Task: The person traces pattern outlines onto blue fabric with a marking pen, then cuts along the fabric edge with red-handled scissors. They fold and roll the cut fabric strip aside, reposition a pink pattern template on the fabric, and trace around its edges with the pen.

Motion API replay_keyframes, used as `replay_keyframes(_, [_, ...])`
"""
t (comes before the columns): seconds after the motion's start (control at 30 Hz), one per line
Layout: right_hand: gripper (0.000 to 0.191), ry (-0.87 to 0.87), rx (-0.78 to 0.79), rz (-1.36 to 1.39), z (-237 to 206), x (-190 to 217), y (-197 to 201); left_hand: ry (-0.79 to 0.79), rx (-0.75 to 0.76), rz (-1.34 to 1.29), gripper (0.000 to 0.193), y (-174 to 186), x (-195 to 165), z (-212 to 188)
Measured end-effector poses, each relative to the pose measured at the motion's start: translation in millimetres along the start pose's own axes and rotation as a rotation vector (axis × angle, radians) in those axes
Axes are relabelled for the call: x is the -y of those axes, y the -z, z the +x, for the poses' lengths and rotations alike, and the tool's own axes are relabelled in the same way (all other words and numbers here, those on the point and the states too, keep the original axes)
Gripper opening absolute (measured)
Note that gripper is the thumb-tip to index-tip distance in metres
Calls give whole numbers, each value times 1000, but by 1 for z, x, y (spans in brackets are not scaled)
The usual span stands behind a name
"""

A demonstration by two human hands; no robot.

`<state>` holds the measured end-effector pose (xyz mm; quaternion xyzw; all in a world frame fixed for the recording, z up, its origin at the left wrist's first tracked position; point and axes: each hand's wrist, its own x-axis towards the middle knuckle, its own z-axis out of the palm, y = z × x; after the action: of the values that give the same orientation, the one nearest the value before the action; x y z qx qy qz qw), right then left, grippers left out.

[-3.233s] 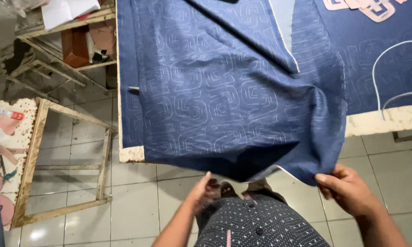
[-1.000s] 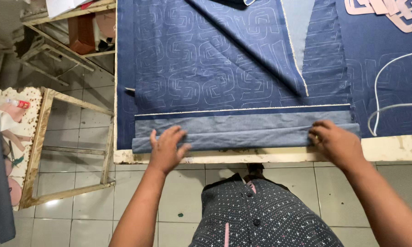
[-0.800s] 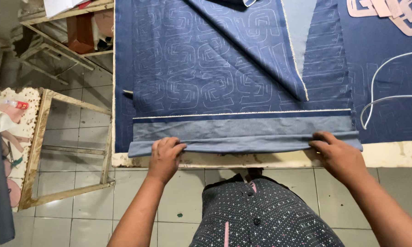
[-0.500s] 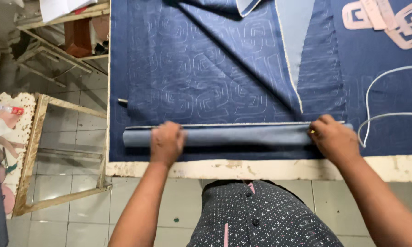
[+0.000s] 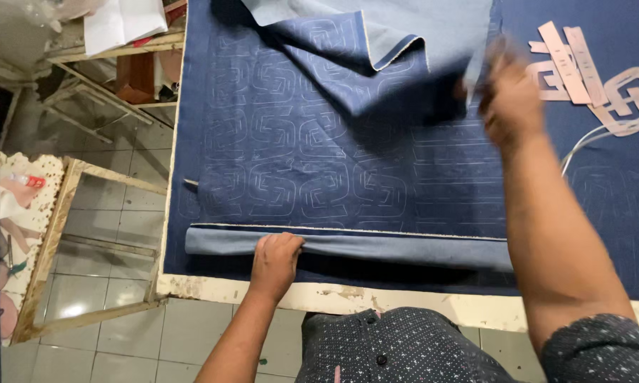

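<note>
A: Where is the denim cloth?

B: Spread on the table, its near edge rolled. The left hand presses that roll, fingers curled over it. The right hand, blurred, pinches a far fold.

A: Handling?

B: Likely soft, fairly heavy, not slippery; best gripped at edges.

A: Change?

B: Half a second earlier both hands were on the roll; now the right has lifted away.

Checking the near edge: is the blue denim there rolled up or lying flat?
Rolled: the denim roll forms a tube under the left hand.
</note>
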<state>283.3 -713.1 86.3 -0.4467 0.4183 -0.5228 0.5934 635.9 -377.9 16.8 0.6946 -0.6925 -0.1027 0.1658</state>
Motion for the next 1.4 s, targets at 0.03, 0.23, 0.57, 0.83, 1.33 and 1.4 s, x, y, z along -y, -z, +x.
replay_keyframes(0.03, [33, 94, -57, 202, 3, 20, -1, 51, 19, -6, 13, 0, 1, 3])
replay_keyframes(0.23, [35, 307, 62, -767, -59, 63, -20, 6, -253, 139, 24, 0, 2, 38])
replay_keyframes(0.57, [47, -8, 424, -1616, -192, -44, -1, -250, -200, 120, 34, 27, 24, 38])
replay_keyframes(0.83, [31, -92, 392, -1770, -223, -30, 27, -146, -36, 10, 14, 48, 18, 19])
replay_keyframes(1.33, [39, -19, 67, -1709, -246, -64, 24, -29, -323, 198, 23, 27, 16, -4])
replay_keyframes(1.4, [40, -92, 144, -1697, -248, -56, 10, 99, -191, -7, 18, 31, 14, -1])
